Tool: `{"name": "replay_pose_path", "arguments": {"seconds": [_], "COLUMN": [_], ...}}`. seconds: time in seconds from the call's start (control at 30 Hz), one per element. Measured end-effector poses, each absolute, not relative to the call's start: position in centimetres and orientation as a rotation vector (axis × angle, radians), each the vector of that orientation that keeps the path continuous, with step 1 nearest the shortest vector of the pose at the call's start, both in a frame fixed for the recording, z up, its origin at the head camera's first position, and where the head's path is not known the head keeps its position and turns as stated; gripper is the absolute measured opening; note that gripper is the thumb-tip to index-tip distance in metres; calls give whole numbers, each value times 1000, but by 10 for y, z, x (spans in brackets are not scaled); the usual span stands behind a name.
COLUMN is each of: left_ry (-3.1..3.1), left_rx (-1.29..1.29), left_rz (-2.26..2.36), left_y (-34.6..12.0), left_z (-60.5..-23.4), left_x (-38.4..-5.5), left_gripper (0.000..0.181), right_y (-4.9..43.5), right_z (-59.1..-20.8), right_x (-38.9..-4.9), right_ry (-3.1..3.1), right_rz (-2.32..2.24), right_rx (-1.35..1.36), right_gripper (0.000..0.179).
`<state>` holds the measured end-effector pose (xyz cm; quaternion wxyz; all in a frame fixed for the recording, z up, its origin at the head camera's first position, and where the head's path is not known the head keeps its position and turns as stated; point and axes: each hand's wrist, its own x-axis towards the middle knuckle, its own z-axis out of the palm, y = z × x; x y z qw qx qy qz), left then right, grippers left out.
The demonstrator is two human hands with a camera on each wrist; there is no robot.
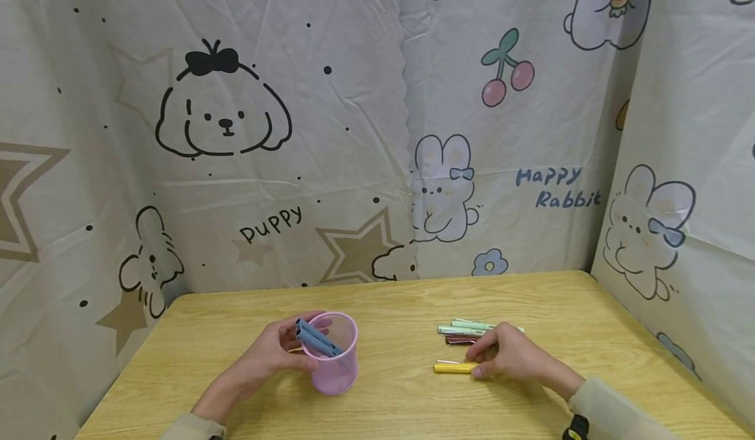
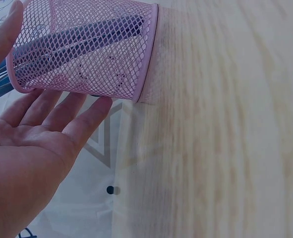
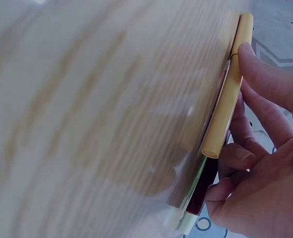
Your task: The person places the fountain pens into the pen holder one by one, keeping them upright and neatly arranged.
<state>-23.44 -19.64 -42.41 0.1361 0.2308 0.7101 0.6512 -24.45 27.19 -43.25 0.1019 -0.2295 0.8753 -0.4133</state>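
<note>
A pink mesh pen cup (image 1: 335,378) stands on the table at centre left. My left hand (image 1: 272,353) holds it from the left, thumb on the near side and fingers round the far side. Blue pens (image 1: 316,339) lean inside, their ends poking over the rim; through the mesh (image 2: 101,64) their shafts show in the left wrist view. To the right, my right hand (image 1: 518,356) pinches a yellow pen (image 1: 451,367) that lies along the tabletop. In the right wrist view the thumb presses the yellow pen (image 3: 223,106) near its middle.
Just behind the yellow pen lie light green pens (image 1: 460,328) and a dark red pen (image 1: 457,340), partly covered by the right hand. The wooden table (image 1: 395,400) is bounded at the back and sides by a printed cloth (image 1: 354,164).
</note>
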Motion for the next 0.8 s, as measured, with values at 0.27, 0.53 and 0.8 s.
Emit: {"name": "replay_pose_path", "arguments": {"seconds": [0.27, 0.53, 0.8], "left_ry": [2094, 2077, 2091], "left_rx": [637, 645, 636], "left_rz": [1874, 1875, 1870], "left_y": [-197, -197, -196], "left_z": [-424, -425, -423], "left_x": [-234, -235, -234], "left_gripper": [80, 81, 80], "right_y": [269, 265, 262], "right_z": [-435, -436, -434], "right_x": [-244, -246, -246], "right_ry": [2575, 2590, 2581], "right_rz": [-1221, -1179, -1179], "right_rx": [-721, -737, -744], "right_gripper": [19, 19, 22]}}
